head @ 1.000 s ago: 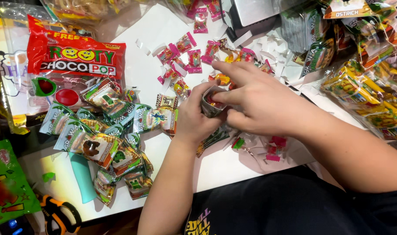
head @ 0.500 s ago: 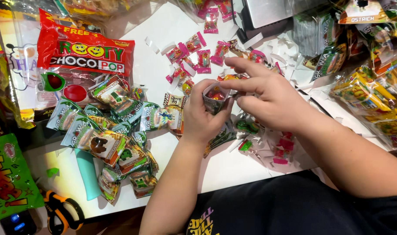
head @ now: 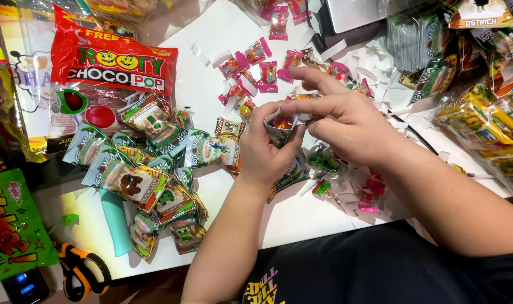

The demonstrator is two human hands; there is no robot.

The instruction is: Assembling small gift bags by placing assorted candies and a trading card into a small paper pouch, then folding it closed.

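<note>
Over the middle of a white table (head: pixel 211 45), both my hands meet on one small foil packet (head: pixel 280 127). My left hand (head: pixel 262 152) cups the packet from below and the left. My right hand (head: pixel 346 126) pinches its top edge with thumb and fingers, index finger stretched out to the left. The packet's mouth looks spread, with something red inside. A heap of small green and silver packets (head: pixel 149 180) lies left of my left hand. Several pink wrapped candies (head: pixel 256 65) are scattered just beyond my hands.
A big red candy bag (head: pixel 113 62) lies at the back left. Yellow snack bags (head: pixel 481 129) crowd the right edge. Scissors with orange handles (head: pixel 79 270) and a green pack (head: pixel 12 225) sit at the near left, a teal tool (head: pixel 115 217) beside them. White paper scraps (head: pixel 374 84) litter the table.
My hands have stayed together on the small packet, shifting slightly. My right fingers have moved along its top edge, and the view has drifted a little.
</note>
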